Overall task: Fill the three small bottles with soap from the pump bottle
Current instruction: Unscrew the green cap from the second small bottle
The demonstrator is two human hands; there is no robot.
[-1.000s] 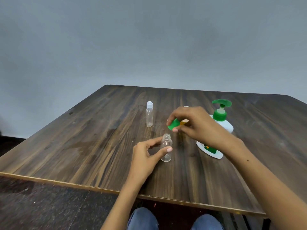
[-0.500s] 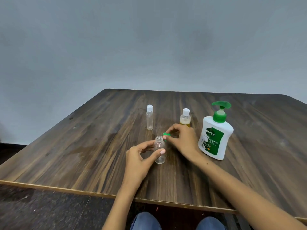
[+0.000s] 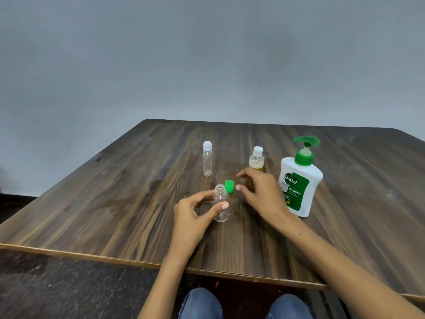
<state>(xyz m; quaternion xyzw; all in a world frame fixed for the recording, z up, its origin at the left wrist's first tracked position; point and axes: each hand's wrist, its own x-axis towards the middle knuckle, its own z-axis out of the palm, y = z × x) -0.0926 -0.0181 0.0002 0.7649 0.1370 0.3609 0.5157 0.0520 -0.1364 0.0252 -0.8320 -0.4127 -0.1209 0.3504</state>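
So, quick rundown of the table.
Left hand (image 3: pixel 195 214): thumb and fingers curled round the open bottle (image 3: pixel 221 203), gripping it at mid-body — bottle upright, standing on the wooden table (image 3: pixel 115 203).
Open bottle: clear, no cap on, neck thread bare; looks empty, though the clear plastic makes that hard to call.
Green cap (image 3: pixel 229 186): stands on the table just behind and right of the open bottle's neck, nobody holding it.
Right hand (image 3: pixel 259 194): just right of the green cap, fingers loosely curved and spread, nothing in them; one fingertip sits very near the cap — touching or not, can't tell.
Pump bottle (image 3: pixel 299 180): white with green pump and green label, upright, to the right of the right hand, close behind the wrist.
Slim bottle (image 3: pixel 207 161): clear, white cap on, upright, farther back and left, well apart from both hands.
Amber bottle (image 3: pixel 256 159): small, white cap on, yellowish liquid in its lower part, upright just behind the right hand's fingers, between slim bottle and pump bottle.
Knees (image 3: pixel 243 305): blue trousers, under the near table edge.
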